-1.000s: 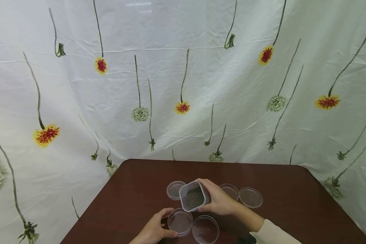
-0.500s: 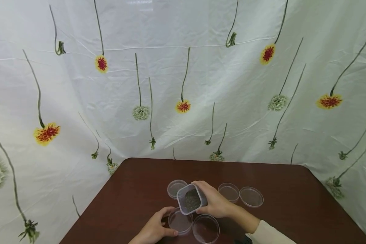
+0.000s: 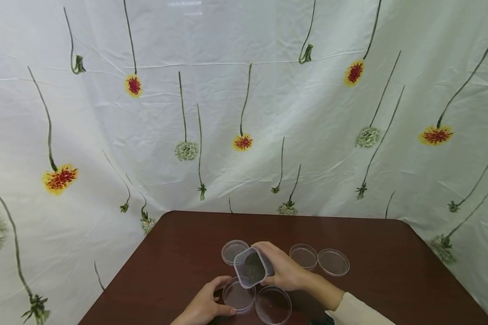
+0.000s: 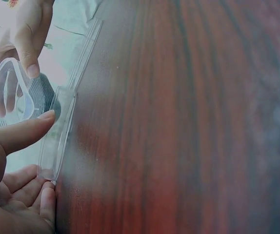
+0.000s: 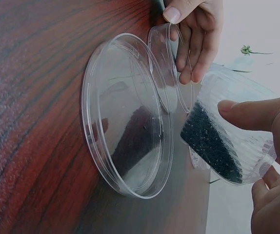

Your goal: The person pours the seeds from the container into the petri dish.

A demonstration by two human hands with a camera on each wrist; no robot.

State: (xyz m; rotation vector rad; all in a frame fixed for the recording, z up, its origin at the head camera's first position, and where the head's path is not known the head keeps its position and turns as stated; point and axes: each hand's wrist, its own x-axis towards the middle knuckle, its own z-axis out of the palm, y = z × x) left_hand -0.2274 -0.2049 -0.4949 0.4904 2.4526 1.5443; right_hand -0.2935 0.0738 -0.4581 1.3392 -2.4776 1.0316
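My right hand (image 3: 282, 267) grips a clear, squarish plastic container (image 3: 264, 255) tilted on its side. Dark, fine grains (image 5: 210, 144) lie against its lower wall in the right wrist view. The container's mouth hangs over the far edge of a clear petri dish (image 3: 239, 299) on the table. My left hand (image 3: 205, 303) holds that dish at its left side, thumb near and fingers beyond, as the left wrist view also shows. Touching it or very close on the right is another petri dish (image 3: 273, 306), large in the right wrist view. No falling grains can be made out.
Beyond the container stands a petri dish (image 3: 232, 251), partly covered by it. Two more clear dishes, a left one (image 3: 303, 256) and a right one (image 3: 334, 262), lie to the right behind my forearm. The brown table (image 3: 166, 266) ends at a flower-printed cloth (image 3: 227, 176).
My right hand has brought the container slightly left and nearer, over the held dish. The dishes at the right have come out from behind the hand. My left hand stays put.
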